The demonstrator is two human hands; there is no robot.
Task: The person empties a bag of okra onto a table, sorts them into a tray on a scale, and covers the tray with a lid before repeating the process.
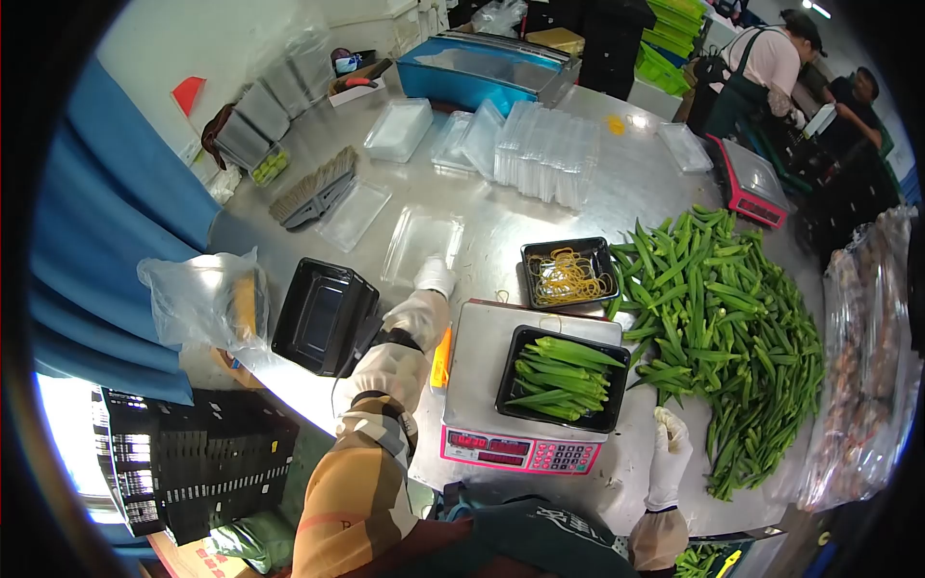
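My left hand (436,276), in a white glove, reaches across the table with its fingers closed at the near edge of a clear plastic lid (424,236). Below it on the right, a black tray (508,393) of okra (567,378) rests on a scale (477,352) with a pink front panel. My right hand (670,453), also gloved, is low beside the scale, its fingers curled together; nothing shows in them. Near that hand spreads a large heap of okra (732,318). Another black tray (569,245) holds yellow rubber bands (568,276) behind the scale.
Stacked empty black trays (326,318) stand left of my forearm, beside a plastic bag (207,299). Clear lids (547,149), a brush (313,188) and a blue box (482,72) lie farther back. A second scale (752,178) is back right. Several people (761,63) work beyond.
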